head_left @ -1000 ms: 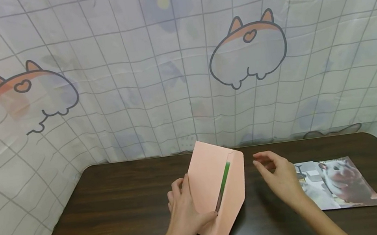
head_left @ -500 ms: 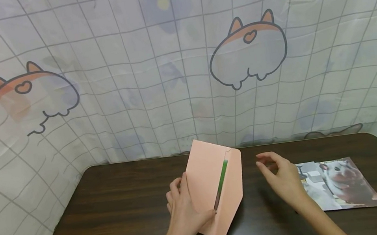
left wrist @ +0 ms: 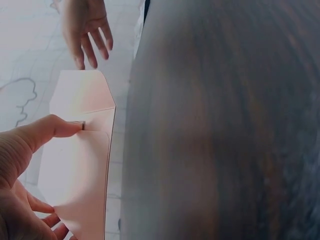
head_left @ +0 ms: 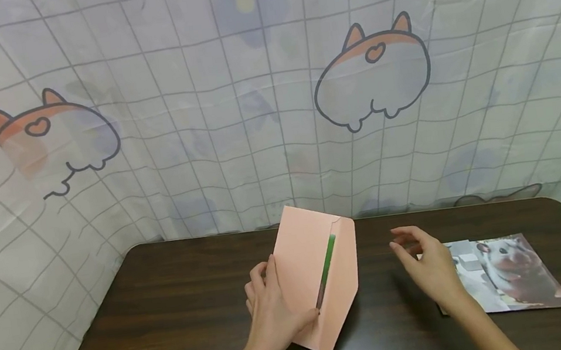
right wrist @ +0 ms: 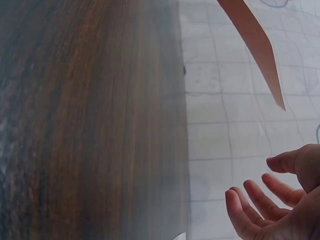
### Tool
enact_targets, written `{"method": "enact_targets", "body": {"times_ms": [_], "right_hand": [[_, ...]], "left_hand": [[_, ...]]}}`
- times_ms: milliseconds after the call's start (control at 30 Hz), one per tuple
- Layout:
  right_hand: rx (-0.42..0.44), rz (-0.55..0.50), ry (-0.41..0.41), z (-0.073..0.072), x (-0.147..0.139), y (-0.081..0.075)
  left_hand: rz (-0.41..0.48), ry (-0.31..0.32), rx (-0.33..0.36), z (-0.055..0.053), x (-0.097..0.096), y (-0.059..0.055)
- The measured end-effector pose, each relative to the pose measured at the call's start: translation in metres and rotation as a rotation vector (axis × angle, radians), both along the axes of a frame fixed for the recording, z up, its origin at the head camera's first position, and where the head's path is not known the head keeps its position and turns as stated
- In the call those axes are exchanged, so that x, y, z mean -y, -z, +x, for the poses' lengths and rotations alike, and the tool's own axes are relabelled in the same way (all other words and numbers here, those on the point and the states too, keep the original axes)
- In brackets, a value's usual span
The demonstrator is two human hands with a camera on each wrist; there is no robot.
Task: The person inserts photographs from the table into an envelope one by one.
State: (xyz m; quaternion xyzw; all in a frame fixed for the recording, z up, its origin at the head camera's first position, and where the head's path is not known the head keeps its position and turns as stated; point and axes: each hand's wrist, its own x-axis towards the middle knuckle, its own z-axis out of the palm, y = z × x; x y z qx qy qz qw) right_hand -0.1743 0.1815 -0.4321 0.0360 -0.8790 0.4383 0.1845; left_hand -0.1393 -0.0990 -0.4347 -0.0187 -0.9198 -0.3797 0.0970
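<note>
My left hand (head_left: 269, 312) grips a pink envelope (head_left: 301, 249) raised at a tilt over the table, thumb on the near face and fingers behind. Its flap (head_left: 344, 276) is unfolded toward the right. Along the envelope's mouth shows a narrow strip (head_left: 327, 263), green above and brown below, with the thumb tip at its lower end. In the left wrist view, the thumb presses the envelope (left wrist: 75, 165) just beside the flap crease. To the right, apart from the envelope, my right hand (head_left: 428, 265) hovers with fingers loosely bent and nothing in them.
Two overlapping picture sheets lie at the table's right: a hamster picture (head_left: 519, 273) and a paler one (head_left: 478, 288), partly hidden behind the right hand and wrist. The dark wooden table (head_left: 172, 319) meets a grid-patterned curtain (head_left: 238, 174) at the back.
The envelope and left hand have shifted slightly left and upward. My right hand has drifted a little to the right, away from the envelope. The left hand's hold is the same.
</note>
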Motion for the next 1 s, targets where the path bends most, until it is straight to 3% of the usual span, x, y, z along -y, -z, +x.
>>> {"method": "enact_targets", "body": {"times_ms": [1000], "right_hand": [[0.092,0.029,0.038,-0.004,-0.042,-0.002]], "left_hand": [[0.006,0.001,0.024,-0.003,0.011,-0.003]]}}
